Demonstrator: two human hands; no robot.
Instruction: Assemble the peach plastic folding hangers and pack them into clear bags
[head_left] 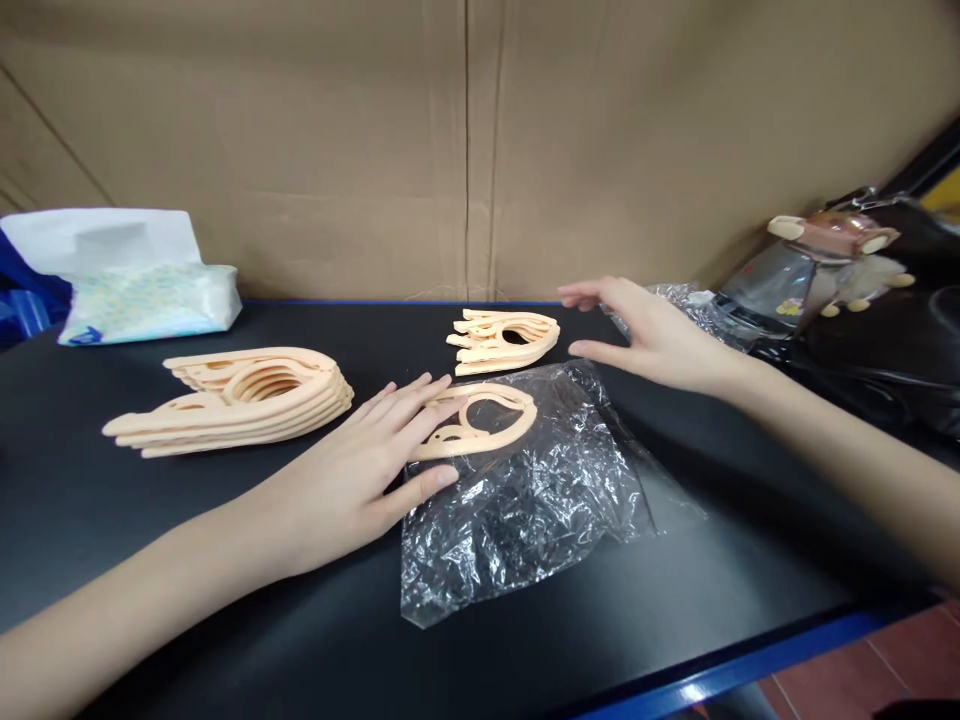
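Note:
My left hand (360, 455) lies flat and open on the black table, its fingertips touching a peach plastic hanger piece (480, 425) that sits at the mouth of a crinkled clear plastic bag (525, 500). My right hand (645, 335) hovers open, fingers stretched out, just right of a small stack of the same peach pieces (502, 340). It holds nothing. A larger stack of peach hangers (240, 395) rests to the left of my left hand.
A tissue pack (146, 295) and a white sheet lie at the back left. More clear plastic (690, 305), a dark bag and a plush toy (840, 250) crowd the right. A cardboard wall (465, 140) stands behind. The table's blue front edge (750, 665) runs lower right.

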